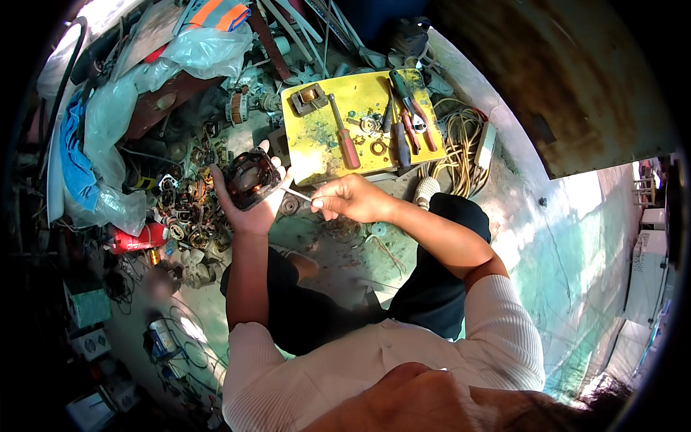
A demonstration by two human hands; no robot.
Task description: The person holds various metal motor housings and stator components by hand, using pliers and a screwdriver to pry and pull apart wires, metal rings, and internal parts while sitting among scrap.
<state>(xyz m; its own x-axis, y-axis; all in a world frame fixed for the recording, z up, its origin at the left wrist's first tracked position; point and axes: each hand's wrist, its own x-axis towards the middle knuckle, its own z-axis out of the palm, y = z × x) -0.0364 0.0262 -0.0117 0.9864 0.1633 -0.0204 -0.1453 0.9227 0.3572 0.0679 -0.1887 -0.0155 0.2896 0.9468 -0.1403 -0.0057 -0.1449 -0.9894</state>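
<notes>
My left hand (253, 217) is turned palm up, its fingers curled round a dark motor stator (245, 178) with copper windings. From the right, my right hand (356, 199) pinches one end of a thin pale rod (296, 194) between thumb and fingertips. The rod's other end reaches the palm side of my left hand, by the stator. Whether it touches the stator I cannot tell. Just beyond both hands lies a yellow board (309, 147). On it are a red-handled screwdriver (346, 144), pliers (417, 119), a small copper-wound core (309, 99) and several small metal parts.
Loose motor parts (198, 191) are heaped on the floor to the left, near a red container (140, 237). Plastic sheeting (108, 129) and a blue cloth (78, 151) hang behind them. Right of the board lies coiled cable (458, 155) with a white power strip (486, 142).
</notes>
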